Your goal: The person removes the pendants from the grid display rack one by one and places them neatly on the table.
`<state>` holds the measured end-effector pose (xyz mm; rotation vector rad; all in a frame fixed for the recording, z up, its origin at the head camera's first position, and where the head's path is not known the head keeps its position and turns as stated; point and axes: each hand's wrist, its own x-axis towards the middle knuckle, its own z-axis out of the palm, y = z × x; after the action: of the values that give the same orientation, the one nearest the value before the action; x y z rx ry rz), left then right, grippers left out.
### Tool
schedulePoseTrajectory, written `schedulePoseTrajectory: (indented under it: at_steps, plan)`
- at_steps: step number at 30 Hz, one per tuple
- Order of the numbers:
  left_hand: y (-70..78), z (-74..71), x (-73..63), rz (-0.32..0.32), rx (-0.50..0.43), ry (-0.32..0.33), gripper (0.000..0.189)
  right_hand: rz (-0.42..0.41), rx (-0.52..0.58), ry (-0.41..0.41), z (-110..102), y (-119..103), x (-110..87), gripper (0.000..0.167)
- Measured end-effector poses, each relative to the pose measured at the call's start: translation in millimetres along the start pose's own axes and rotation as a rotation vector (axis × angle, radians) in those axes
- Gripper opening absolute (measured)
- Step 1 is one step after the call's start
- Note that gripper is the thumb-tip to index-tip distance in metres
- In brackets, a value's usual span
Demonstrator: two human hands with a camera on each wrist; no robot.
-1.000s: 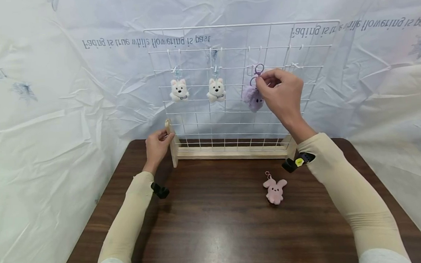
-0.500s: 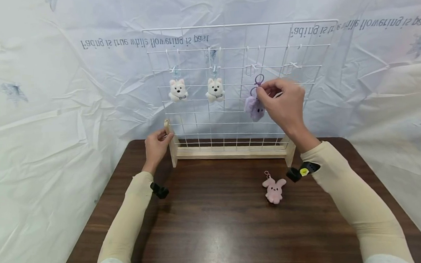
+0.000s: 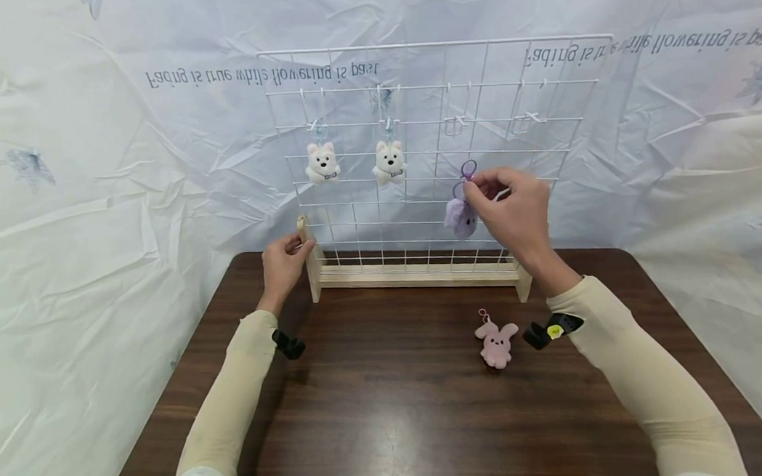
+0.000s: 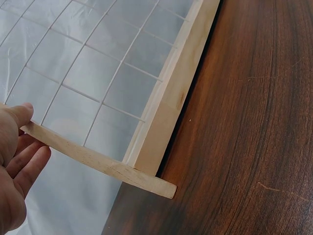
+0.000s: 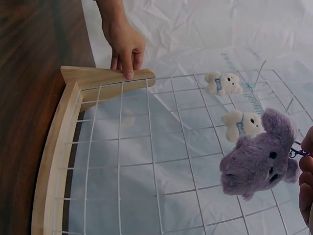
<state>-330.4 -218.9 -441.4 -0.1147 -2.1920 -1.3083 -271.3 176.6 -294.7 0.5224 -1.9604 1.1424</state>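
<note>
"What backs the table (image 3: 377, 384)?"
"Wrinkled, pale printed cloth (image 3: 122, 174). A wire rack (image 3: 416, 276) stands along the table's far edge."
"What's changed?"
"The right hand (image 3: 515, 211) has lowered the purple plush (image 3: 462, 220) from hook height down the rack's right side. It pinches the clasp (image 5: 296, 151); I'd judge no hook bears the plush now."
"And the left hand (image 3: 284, 264)?"
"Gripping the smooth wooden post (image 4: 98, 160) at the rack's left edge."
"Textures?"
"Shaggy purple fur, thin squared mesh, and a soft pink bunny (image 3: 496, 349) before the rack's right corner."
</note>
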Motion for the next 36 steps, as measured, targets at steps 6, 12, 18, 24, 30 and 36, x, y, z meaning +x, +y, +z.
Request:
schedulePoseTrajectory:
  at_steps: [6, 12, 18, 24, 30, 36]
  plan:
    - [-1.5, 0.2, 0.5, 0.010, -0.010, 0.000, 0.038, -0.015, 0.006, -0.015, -0.2, 5.3, -12.4, 0.016]
    - [-1.1, -0.7, 0.1, 0.009, -0.008, 0.000, 0.038, -0.005, -0.012, -0.039, -0.6, 14.1, -24.5, 0.015]
    - [-0.8, -1.0, 0.2, 0.007, 0.000, 0.002, 0.038, 0.016, -0.022, -0.060, -0.7, 21.5, -35.6, 0.014]
    - [-0.8, -1.2, 0.4, 0.009, 0.001, -0.003, 0.038, 0.043, 0.015, -0.090, 1.1, 27.9, -46.9, 0.012]
    - [-1.3, -1.6, 0.5, 0.014, -0.010, 0.000, 0.037, 0.069, 0.017, -0.120, 3.2, 32.2, -59.9, 0.013]
    - [-0.2, -1.6, 0.4, 0.013, -0.013, -0.003, 0.038, 0.083, 0.037, -0.149, 4.4, 35.4, -71.8, 0.013]
